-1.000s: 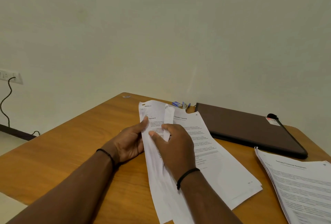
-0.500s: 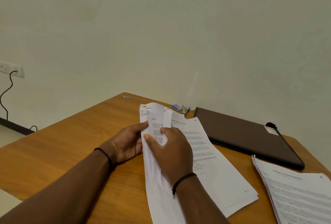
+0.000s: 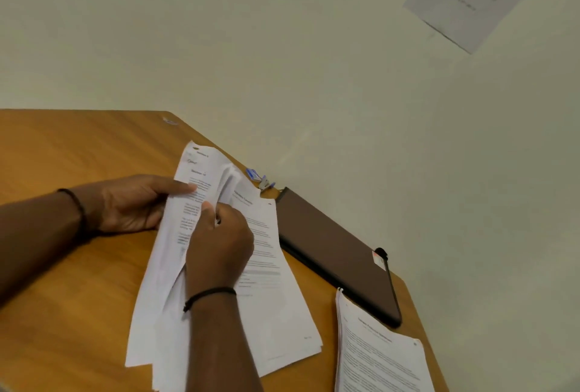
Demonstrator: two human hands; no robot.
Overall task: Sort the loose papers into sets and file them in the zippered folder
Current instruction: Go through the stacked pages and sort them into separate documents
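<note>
Roughly midway, by my judgement: the left hand (image 3: 131, 203) grips the loose papers (image 3: 175, 253) at their edge while the right hand (image 3: 219, 241) pinches into the sheets, leafing through them. Under that grip lies a flat sheaf (image 3: 276, 297); beyond the right hand sits another sorted set (image 3: 376, 357). Farther out, the zippered folder (image 3: 335, 253) stays closed, so filing remains

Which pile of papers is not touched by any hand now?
The separate stack at the table's right edge, beside the brown folder. Both hands hold the middle pile.
</note>
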